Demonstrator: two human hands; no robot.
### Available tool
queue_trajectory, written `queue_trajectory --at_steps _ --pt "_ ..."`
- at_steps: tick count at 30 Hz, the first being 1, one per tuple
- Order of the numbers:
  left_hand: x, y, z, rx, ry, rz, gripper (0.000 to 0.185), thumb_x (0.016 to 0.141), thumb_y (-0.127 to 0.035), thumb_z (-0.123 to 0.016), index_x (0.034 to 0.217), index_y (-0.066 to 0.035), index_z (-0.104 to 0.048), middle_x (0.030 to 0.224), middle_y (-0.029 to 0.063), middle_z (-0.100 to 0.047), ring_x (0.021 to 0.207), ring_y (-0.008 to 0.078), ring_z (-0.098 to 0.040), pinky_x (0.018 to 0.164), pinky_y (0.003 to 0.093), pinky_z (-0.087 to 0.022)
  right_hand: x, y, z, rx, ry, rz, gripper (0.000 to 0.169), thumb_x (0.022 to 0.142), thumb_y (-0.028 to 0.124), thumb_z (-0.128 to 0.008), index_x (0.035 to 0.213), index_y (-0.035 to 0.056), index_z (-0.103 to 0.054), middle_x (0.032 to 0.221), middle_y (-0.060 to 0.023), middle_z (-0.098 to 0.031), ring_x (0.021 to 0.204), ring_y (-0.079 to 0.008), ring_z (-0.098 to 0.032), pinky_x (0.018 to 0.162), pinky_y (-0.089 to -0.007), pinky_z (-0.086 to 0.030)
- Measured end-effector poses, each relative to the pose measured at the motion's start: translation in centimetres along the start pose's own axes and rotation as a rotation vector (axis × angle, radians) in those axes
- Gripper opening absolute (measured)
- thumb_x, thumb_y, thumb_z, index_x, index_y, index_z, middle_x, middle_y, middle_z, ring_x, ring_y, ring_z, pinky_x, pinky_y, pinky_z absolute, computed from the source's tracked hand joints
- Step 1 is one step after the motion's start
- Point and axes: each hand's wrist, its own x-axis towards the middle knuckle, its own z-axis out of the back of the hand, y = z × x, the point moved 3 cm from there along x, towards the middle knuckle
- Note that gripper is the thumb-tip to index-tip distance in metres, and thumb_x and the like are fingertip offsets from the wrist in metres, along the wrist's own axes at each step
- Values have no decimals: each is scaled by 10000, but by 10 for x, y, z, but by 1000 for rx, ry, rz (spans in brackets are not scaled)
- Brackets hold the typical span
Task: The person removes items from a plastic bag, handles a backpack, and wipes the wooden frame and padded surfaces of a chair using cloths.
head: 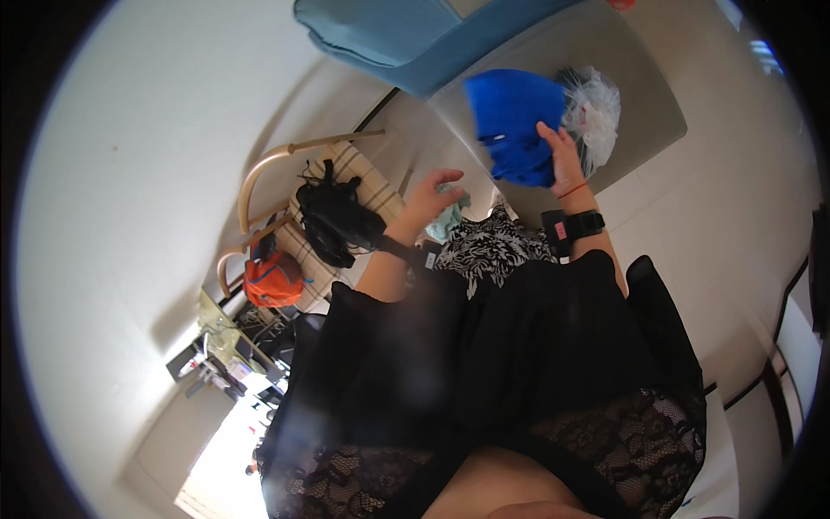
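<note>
My right hand [563, 156] grips a bright blue cloth [519, 110], thumb on top. Its upper part spreads flat and its lower part bunches in folds. The cloth is over a grey-brown upholstered seat [639, 97], next to a crumpled clear plastic bag [595, 120] whose contents I cannot make out. To the left, my left hand [433, 198] has a pale green cloth [444, 224] in it, showing behind and below the thumb. That hand's index finger and thumb are apart, and its lower fingers are hidden.
A blue padded backrest [402, 39] rises behind the seat. At the left, a wooden-armed chair [269, 168] with a plaid cushion [363, 175] holds a black bag [340, 214] and an orange bag [275, 279]. Beyond it is a cluttered shelf [227, 327]. Pale tiled floor [674, 214] lies on the right.
</note>
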Motion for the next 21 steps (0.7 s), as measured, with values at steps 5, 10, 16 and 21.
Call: queue_trajectory --at_steps 5,10,16,21 --pt "-51 -43 24 -563 -2 -12 791 791 -470 -715 1381 -52 -394 1314 115 -487 1211 223 -461 995 346 -407 -52 22 -102 146 304 -196 481 893 340 -612 1224 7 -509 1119 -97 -603 986 -205 -600 840 -332 -500" --pt "-111 -56 83 -759 -60 -100 354 904 -158 -623 1232 -59 -534 1116 19 -612 972 114 -581 873 295 -473 -60 3 -153 -1106 266 110 473 931 408 -490 1090 -24 -601 1014 -190 -641 959 -336 -601 863 -402 -452" --pt "-150 12 184 -418 -236 -174 292 843 -154 -693 1095 -25 -621 1011 39 -652 933 103 -576 853 284 -472 -98 -6 -271 -1623 274 211 559 914 477 -462 1084 -38 -595 1112 -267 -590 1046 -425 -539 891 -456 -422" --pt "-173 97 265 -484 -381 -349 343 824 -118 -702 1129 6 -606 1008 57 -658 911 118 -586 837 291 -484 -93 -55 -354 -1047 341 133 489 909 430 -539 1080 -24 -601 1054 -161 -643 958 -280 -607 839 -381 -468"
